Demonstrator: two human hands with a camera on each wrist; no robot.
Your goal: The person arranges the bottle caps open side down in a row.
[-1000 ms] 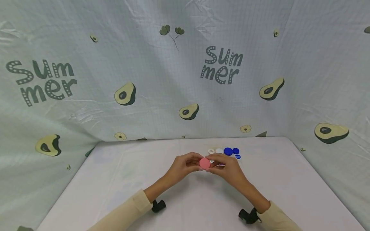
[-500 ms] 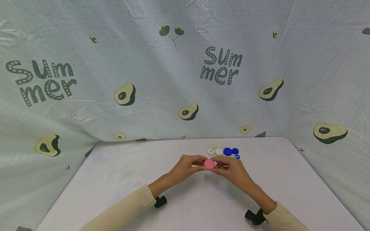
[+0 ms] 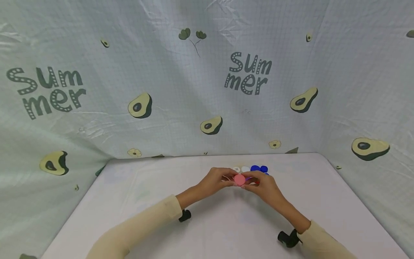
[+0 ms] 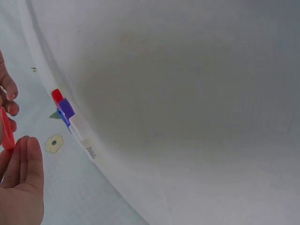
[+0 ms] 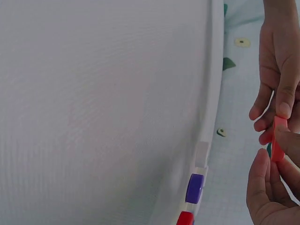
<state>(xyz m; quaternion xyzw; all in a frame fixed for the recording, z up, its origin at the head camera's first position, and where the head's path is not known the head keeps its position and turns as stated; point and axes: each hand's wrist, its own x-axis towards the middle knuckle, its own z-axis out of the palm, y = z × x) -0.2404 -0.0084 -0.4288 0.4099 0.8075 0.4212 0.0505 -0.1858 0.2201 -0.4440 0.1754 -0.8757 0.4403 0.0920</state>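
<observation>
A round pink bottle cap (image 3: 239,180) is raised above the white table, its flat face toward the head camera. My left hand (image 3: 217,180) pinches its left edge between thumb and fingers. From the other side my right hand (image 3: 263,185) grips the right edge with thumb and fingertips. The right wrist view shows the same pink cap (image 5: 278,140) edge-on between both hands. Behind the hands, at the table's far side, lie white caps (image 3: 245,169) and blue caps (image 3: 255,168). A purple cap (image 5: 195,188) and a red cap (image 5: 185,218) are partly hidden by my fingers in the head view.
The white-covered table (image 3: 161,180) ends at a back edge just beyond the caps. A printed cloth (image 3: 174,108) with avocados hangs behind it and along both sides. Black wrist cameras (image 3: 185,216) sit under both forearms.
Both hands have shifted right together, carrying the pink cap, and end slightly farther forward. They now cover more of the caps behind. The caps on the table look unmoved.
</observation>
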